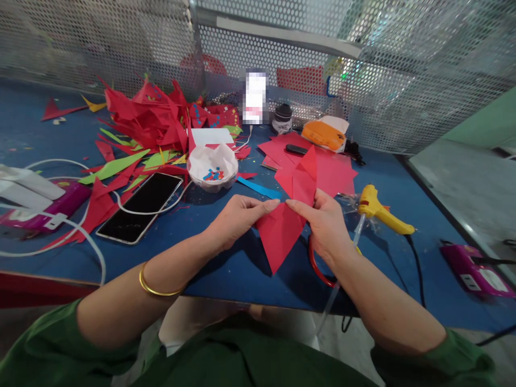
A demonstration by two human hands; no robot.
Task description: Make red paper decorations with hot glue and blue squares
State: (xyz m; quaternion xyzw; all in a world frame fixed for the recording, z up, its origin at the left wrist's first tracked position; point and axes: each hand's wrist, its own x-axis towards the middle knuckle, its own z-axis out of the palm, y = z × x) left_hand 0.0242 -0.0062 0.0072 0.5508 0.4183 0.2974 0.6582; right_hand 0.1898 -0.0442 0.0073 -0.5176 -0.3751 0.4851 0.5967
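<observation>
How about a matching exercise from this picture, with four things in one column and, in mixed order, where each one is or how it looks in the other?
Things
1. Folded red paper
2. Glue gun
3. Flat-lying phone
4. White-lined bowl

Places and states
A. Has a white cable across it
B. Contains small blue and red pieces
C. Held by the left hand and right hand
D. Yellow, beyond the right hand's outer side

Pairs: 1-C, 2-D, 3-A, 4-B

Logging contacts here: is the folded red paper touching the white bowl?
Apart: the head view shows blue tabletop between the folded red paper and the white bowl.
</observation>
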